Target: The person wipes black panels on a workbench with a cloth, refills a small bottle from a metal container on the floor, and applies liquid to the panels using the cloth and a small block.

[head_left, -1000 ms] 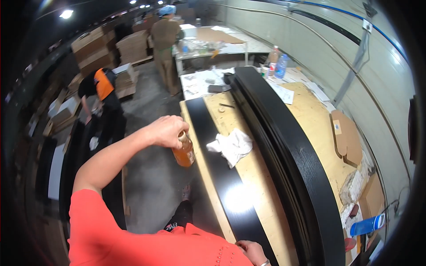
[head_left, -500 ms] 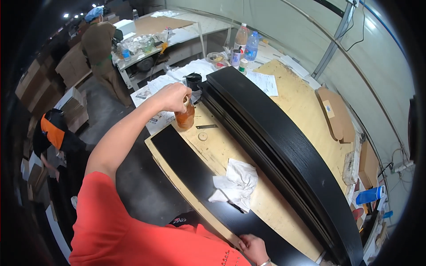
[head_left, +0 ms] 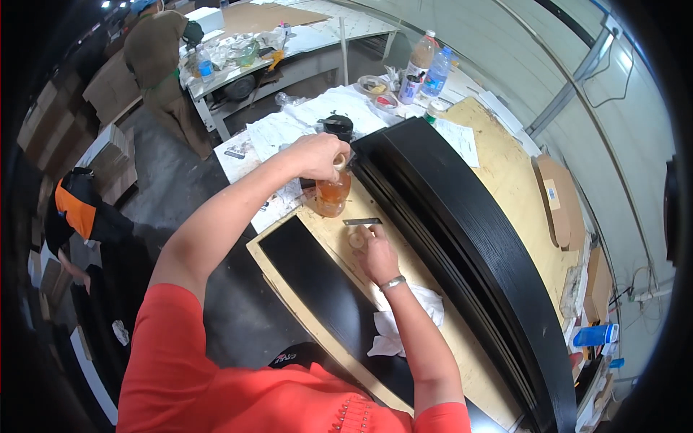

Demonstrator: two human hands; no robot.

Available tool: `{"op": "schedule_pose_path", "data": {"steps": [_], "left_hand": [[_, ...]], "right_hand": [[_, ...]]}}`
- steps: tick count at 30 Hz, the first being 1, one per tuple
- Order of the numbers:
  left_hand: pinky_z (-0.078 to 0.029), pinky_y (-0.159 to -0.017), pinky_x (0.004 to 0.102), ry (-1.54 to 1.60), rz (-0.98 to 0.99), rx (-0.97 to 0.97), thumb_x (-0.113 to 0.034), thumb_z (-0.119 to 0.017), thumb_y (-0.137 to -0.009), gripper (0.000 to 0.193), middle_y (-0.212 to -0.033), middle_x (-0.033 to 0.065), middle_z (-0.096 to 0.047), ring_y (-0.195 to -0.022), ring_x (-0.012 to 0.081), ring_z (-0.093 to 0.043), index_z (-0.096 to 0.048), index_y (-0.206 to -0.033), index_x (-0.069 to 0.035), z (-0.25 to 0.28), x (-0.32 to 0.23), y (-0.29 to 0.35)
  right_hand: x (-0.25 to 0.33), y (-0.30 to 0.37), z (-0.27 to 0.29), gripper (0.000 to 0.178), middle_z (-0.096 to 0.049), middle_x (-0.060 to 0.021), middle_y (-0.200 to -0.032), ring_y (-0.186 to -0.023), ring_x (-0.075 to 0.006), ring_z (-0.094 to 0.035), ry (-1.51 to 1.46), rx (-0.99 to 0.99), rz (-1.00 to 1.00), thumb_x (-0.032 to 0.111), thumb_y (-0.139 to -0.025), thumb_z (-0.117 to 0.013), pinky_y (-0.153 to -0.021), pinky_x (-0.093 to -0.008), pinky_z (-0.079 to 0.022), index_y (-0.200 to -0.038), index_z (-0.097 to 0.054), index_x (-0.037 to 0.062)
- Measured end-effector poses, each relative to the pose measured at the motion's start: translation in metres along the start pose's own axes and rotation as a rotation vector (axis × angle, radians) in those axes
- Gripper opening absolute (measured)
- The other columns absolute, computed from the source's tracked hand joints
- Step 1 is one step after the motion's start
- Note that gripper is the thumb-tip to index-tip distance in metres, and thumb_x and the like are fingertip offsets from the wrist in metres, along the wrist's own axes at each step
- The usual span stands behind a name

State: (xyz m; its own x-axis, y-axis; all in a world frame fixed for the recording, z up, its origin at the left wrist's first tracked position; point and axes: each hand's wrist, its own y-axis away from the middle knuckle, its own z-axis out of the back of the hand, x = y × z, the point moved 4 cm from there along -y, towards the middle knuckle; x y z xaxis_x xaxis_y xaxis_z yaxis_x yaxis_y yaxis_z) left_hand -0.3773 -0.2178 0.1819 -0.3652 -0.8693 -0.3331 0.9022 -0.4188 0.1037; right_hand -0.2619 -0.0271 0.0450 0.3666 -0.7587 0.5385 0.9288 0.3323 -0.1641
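My left hand (head_left: 323,157) is closed around the neck of a bottle (head_left: 333,196) of orange-brown liquid, which stands upright near the far end of the bench. The fingers hide most of its neck. Just nearer, my right hand (head_left: 378,257) has its fingertips around a pale round disc (head_left: 356,237), perhaps a lid. A dark flat metal strip (head_left: 362,221) lies directly beyond those fingers. Under my right forearm is a crumpled white cloth (head_left: 390,333), resting partly on a flat black curved panel (head_left: 317,281).
A stack of long black curved pieces (head_left: 469,252) runs along the right side of the bench. Behind the bottle stands a black pot (head_left: 338,127). Farther back are plastic bottles (head_left: 437,72) and papers (head_left: 458,141). Two people work at the left, one beside another table (head_left: 317,45).
My right hand has come off the black panel's near edge and reached forward to the pale disc. My left hand still holds the bottle. The whole view has shifted slightly.
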Motion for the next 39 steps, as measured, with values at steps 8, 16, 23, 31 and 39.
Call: {"op": "schedule_pose_path", "data": {"steps": [8, 16, 23, 31, 39], "left_hand": [[-0.050, -0.091, 0.0402, 0.180, -0.036, -0.233, -0.032, -0.083, -0.068, 0.085, -0.129, 0.0142, -0.057, -0.109, 0.0314, -0.060, -0.044, -0.141, -0.012, -0.006, 0.015, 0.028], [-0.048, -0.096, 0.0368, 0.544, 0.158, -0.506, -0.025, -0.087, -0.066, 0.092, -0.130, 0.0191, -0.052, -0.108, 0.0274, -0.059, -0.040, -0.142, -0.004, -0.092, 0.053, 0.096], [-0.039, -0.106, 0.0403, 0.557, 0.243, -0.665, -0.029, -0.086, -0.068, 0.087, -0.135, 0.0188, -0.048, -0.127, 0.0340, -0.047, -0.042, -0.138, 0.000, -0.100, 0.032, 0.064], [-0.049, -0.085, 0.0457, 0.618, -0.033, -0.722, -0.024, -0.078, -0.075, 0.053, -0.110, 0.0178, -0.058, -0.101, 0.0390, -0.058, -0.050, -0.116, -0.005, -0.109, 0.037, 0.026], [-0.048, -0.084, 0.0456, 0.622, -0.147, -0.673, -0.027, -0.080, -0.074, 0.059, -0.112, 0.0136, -0.058, -0.103, 0.0352, -0.058, -0.049, -0.120, -0.006, -0.097, 0.038, 0.029]], "right_hand": [[-0.019, -0.011, -0.034, 0.034, -0.061, -0.0177, -0.100, -0.092, -0.0361, -0.061, 0.069, 0.064, -0.021, 0.015, -0.077, -0.067, -0.079, -0.0441, -0.052, -0.110, -0.064, 0.0051], [0.075, -0.089, 0.067, 0.039, -0.060, -0.0170, -0.104, -0.093, -0.0361, -0.061, -0.291, -0.215, 0.246, -0.007, -0.070, -0.063, -0.080, -0.0395, -0.052, -0.108, -0.062, 0.0003], [0.112, -0.151, 0.072, 0.034, -0.064, -0.0138, -0.100, -0.096, -0.0356, -0.062, 0.034, -0.045, 0.339, -0.002, -0.071, -0.061, -0.086, -0.0405, -0.051, -0.103, -0.069, 0.0031], [0.126, -0.163, 0.073, 0.033, -0.067, -0.0155, -0.096, -0.091, -0.0351, -0.065, 0.124, 0.250, 0.373, -0.006, -0.068, -0.062, -0.083, -0.0367, -0.053, -0.099, -0.071, 0.0026], [0.123, -0.160, 0.077, 0.031, -0.064, -0.0212, -0.081, -0.077, -0.0378, -0.064, 0.357, 0.169, 0.130, 0.029, -0.084, -0.064, -0.070, -0.0465, -0.052, -0.075, -0.059, -0.0004]]}}
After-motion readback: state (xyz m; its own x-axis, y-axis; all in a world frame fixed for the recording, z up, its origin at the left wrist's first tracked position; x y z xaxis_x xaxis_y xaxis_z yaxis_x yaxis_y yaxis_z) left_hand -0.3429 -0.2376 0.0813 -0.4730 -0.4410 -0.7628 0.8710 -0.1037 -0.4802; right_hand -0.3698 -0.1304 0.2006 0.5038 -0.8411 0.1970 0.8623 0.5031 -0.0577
